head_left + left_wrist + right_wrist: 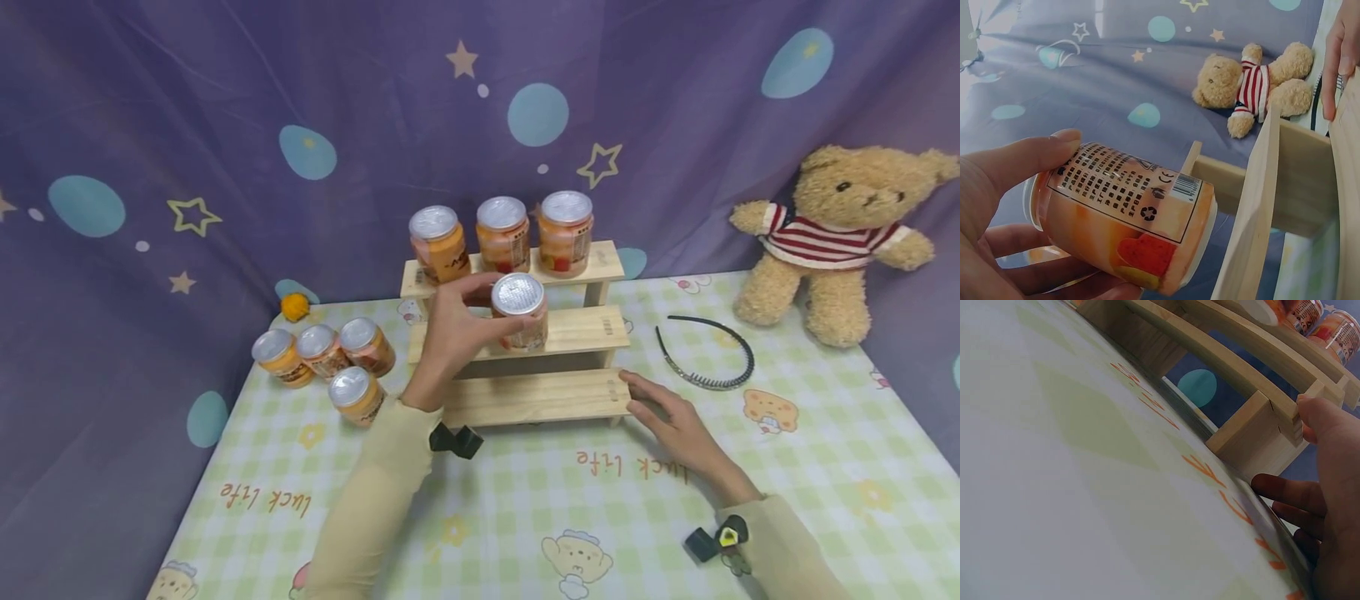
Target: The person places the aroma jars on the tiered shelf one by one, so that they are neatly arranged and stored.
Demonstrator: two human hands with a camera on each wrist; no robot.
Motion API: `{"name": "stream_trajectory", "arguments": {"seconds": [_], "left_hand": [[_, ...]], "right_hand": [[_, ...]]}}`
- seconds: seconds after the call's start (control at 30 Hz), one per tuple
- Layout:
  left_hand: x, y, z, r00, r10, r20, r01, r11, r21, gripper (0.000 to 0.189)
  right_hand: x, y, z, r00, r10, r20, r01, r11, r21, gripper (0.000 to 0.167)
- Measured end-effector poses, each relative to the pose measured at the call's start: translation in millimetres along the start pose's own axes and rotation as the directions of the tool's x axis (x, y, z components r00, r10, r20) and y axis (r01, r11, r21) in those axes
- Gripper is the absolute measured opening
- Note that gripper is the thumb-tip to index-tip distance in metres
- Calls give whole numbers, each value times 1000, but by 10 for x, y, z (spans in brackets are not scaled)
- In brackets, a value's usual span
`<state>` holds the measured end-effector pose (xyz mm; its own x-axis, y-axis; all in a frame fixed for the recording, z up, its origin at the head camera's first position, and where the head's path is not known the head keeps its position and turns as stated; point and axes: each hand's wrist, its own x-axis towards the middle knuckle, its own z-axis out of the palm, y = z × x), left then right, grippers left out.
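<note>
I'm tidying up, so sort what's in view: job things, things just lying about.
Likely the job:
three-tier wooden shelf
silver-lidded can in left hand
three cans on the shelf
four cans left of it

Apparently lying about:
striped-shirt teddy bear
dark headband
fuzzy orange ball

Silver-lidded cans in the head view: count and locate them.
8: three cans on the top wooden shelf, one can in the left hand, four cans on the tablecloth at left. Others may be hidden.

Soft, even light with glints on lids [518, 294]
</note>
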<state>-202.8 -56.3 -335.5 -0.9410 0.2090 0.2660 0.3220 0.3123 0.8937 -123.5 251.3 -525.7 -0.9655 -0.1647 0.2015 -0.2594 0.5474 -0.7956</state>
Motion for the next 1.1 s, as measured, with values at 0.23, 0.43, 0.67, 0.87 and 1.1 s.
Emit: {"name": "stream_trajectory", "arguments": {"seconds": [0.23,0.43,0.67,0.87,1.1], "left_hand": [[77,-8,214,1000,-6,-10,6,1000,-12,59],[129,4,396,1000,-19,-8,19,1000,-13,57],[178,13,563,1000,22,-11,-22,1000,-1,49],[231,4,666,999,38,-28,-38,999,0,50],[238,-19,740,999,28,-31,-27,999,26,54]], "right_hand": [[-7,5,-3,1000,-6,3,6,1000,15,49],[-3,8,-14,1000,-11,7,11,1000,29,49],[1,-8,-18,1000,-15,8,15,999,34,49],[5,-9,-10,1000,-19,8,18,1000,23,49],[8,12,0,1000,-26,5,26,1000,15,49]]}}
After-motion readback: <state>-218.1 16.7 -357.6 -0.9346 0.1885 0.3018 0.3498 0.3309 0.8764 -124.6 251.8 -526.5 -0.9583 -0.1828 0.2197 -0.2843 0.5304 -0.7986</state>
